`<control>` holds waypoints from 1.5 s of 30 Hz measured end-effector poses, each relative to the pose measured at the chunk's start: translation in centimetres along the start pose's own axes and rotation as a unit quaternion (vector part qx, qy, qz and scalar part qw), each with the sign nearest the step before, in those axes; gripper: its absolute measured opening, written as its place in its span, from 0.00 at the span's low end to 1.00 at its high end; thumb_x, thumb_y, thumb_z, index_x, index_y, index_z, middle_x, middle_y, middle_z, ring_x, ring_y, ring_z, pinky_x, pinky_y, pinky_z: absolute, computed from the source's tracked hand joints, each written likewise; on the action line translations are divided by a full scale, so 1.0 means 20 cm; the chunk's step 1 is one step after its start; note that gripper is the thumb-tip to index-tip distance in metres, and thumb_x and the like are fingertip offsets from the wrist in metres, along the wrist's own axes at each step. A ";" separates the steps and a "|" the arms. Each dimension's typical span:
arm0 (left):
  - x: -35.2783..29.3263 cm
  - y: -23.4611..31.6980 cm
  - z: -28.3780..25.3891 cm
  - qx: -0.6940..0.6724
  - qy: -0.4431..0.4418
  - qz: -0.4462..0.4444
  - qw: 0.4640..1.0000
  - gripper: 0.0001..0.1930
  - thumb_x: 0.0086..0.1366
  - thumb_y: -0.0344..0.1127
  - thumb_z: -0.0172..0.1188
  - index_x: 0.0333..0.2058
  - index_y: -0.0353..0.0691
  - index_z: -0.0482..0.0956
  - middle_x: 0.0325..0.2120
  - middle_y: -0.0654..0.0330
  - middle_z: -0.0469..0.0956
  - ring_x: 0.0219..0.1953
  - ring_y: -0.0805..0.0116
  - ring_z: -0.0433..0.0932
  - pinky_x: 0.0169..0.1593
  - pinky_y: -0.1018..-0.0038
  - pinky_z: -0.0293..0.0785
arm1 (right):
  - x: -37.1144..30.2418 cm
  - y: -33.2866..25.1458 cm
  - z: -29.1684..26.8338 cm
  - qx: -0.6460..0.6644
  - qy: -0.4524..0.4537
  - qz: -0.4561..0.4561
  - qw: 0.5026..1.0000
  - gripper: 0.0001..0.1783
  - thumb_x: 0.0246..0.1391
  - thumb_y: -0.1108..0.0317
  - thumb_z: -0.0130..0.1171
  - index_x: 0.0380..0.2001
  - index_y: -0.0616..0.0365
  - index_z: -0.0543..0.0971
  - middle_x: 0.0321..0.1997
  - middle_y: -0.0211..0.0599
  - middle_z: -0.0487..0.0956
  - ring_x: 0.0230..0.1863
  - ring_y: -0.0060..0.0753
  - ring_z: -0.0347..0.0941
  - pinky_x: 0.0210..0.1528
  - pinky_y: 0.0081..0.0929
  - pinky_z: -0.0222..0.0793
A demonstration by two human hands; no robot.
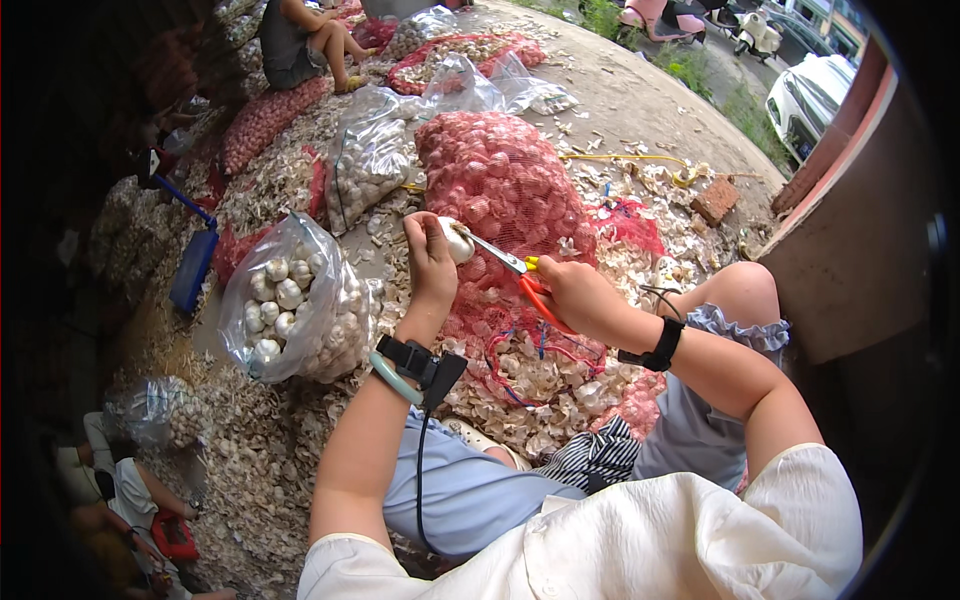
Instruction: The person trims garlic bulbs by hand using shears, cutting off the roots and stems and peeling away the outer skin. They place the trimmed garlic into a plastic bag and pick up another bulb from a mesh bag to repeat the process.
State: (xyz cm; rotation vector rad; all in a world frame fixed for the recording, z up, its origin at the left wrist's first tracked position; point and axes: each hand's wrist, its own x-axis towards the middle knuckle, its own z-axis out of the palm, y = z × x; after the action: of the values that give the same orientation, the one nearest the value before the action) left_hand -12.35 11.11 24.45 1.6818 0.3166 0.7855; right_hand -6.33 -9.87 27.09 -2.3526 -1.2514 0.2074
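Between the fingers of my left hand (pixel 430 255) is a white garlic bulb (pixel 458 241), held up in front of me. My right hand (pixel 575 290) grips scissors (pixel 533 287) with red-orange and yellow handles. Their metal blades point left, and the tips meet the bulb's right side. Just beyond both hands stands a big red mesh sack (pixel 495 165) packed with garlic bulbs. To the left of my left arm, a clear plastic bag (pixel 240 310) stands with its mouth open, several white bulbs (pixel 289 294) inside it.
Garlic skins (pixel 250 470) cover much of the ground. A blue dustpan (pixel 194 268) lies at the left. Further off are another clear bag (pixel 368 160), a red mesh sack (pixel 270 125) and a seated person (pixel 300 40). A brick (pixel 714 200) lies near the wall (pixel 850 230) at right.
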 end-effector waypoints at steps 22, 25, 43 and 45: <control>-0.03 0.07 0.01 0.098 0.021 0.098 0.990 0.23 0.71 0.55 0.33 0.41 0.37 0.59 0.33 0.55 0.67 0.33 0.65 0.69 0.41 0.70 0.67 | 0.00 -0.06 0.01 0.053 0.002 0.042 0.998 0.32 0.55 0.45 0.52 0.45 0.66 0.64 0.38 0.54 0.75 0.41 0.54 0.73 0.40 0.44 0.70; -0.03 0.09 0.01 0.124 0.023 0.114 0.985 0.23 0.71 0.55 0.34 0.42 0.36 0.59 0.34 0.54 0.67 0.33 0.64 0.70 0.41 0.69 0.67 | 0.00 -0.07 0.03 0.050 -0.007 0.052 0.997 0.30 0.55 0.46 0.51 0.44 0.66 0.65 0.38 0.54 0.75 0.41 0.54 0.73 0.40 0.44 0.70; -0.02 0.04 0.01 -0.080 0.036 0.007 0.996 0.22 0.72 0.53 0.33 0.43 0.38 0.61 0.35 0.58 0.67 0.36 0.72 0.69 0.43 0.75 0.68 | 0.01 0.04 0.11 0.080 0.086 -0.007 0.993 0.37 0.50 0.40 0.56 0.47 0.65 0.65 0.41 0.53 0.73 0.41 0.55 0.72 0.42 0.42 0.70; -0.02 0.04 0.01 -0.078 0.020 0.018 0.997 0.22 0.72 0.53 0.33 0.43 0.38 0.61 0.35 0.58 0.67 0.36 0.72 0.69 0.43 0.75 0.68 | 0.01 0.04 0.11 0.052 0.073 -0.018 0.996 0.35 0.51 0.42 0.56 0.48 0.63 0.65 0.45 0.54 0.71 0.46 0.51 0.70 0.42 0.42 0.69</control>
State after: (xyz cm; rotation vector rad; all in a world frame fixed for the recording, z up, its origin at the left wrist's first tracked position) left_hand -12.65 10.52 25.15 1.5307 0.2475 0.8508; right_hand -6.38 -9.29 24.85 -2.2129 -1.1823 0.0858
